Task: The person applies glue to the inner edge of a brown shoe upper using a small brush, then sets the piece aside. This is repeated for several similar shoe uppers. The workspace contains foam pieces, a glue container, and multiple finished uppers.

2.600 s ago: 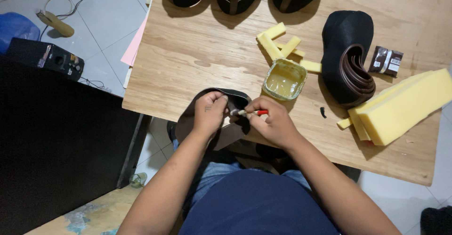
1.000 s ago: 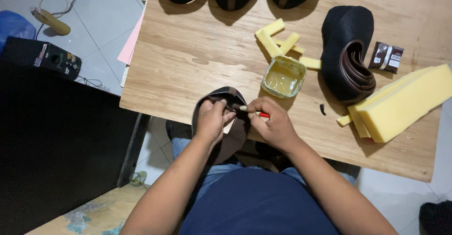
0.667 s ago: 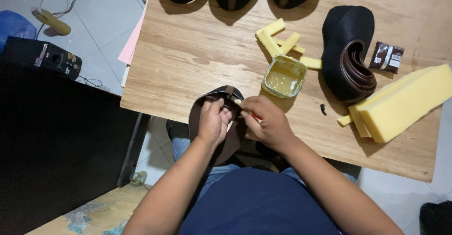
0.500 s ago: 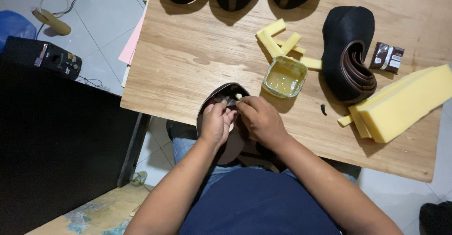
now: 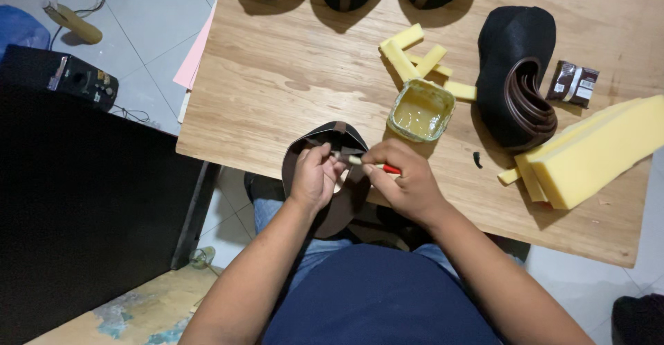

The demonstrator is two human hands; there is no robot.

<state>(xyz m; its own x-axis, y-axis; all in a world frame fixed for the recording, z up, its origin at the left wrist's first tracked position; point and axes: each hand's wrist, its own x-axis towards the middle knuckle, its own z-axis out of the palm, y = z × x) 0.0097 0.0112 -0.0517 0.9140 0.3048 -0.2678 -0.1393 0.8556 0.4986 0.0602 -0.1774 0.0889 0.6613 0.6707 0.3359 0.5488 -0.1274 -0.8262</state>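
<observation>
At the near edge of the wooden tabletop [image 5: 277, 89], the left hand [image 5: 315, 179] is clenching its grip on the dark brown curved leather band [image 5: 332, 179], holding it half off the edge above the lap. The right hand [image 5: 408, 186] is pinching a small red-handled brush [image 5: 373, 165], its tip touching the band's inner face. Judged best practice: keeping strokes thin and steadying the band firmly. A square tub of yellowish glue [image 5: 420, 110] is standing just beyond the hands.
</observation>
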